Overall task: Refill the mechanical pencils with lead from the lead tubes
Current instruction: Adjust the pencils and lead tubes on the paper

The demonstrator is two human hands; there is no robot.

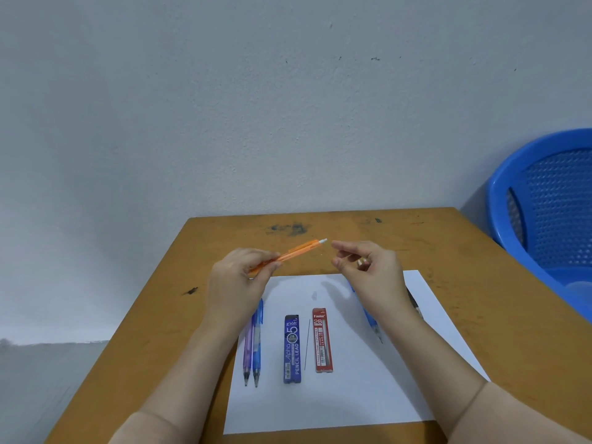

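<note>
Two hands hover over a white sheet (336, 405) on a brown table (153, 322) in the lower half of the frame. Left hand (238, 278) pinches the orange pencil (299, 250) by its lower barrel between thumb and curled fingers. The pencil slants up toward the frame's centre, its white eraser end pointing at the right hand (368, 270). That hand sits just beside the eraser without touching it, thumb and forefinger a little apart and the other fingers curled in; whether they hold anything small cannot be told.

On the sheet, left of centre, a purple pencil (247, 354) and a blue pencil (257, 341) lie side by side, tips toward the bottom edge. Right of them lie a blue lead tube (291, 349) and a red lead tube (323, 341), with one loose lead (307, 344) between. Another blue pencil (371, 322) shows partly beneath the right forearm. At the right edge stands a blue basket (512, 174).
</note>
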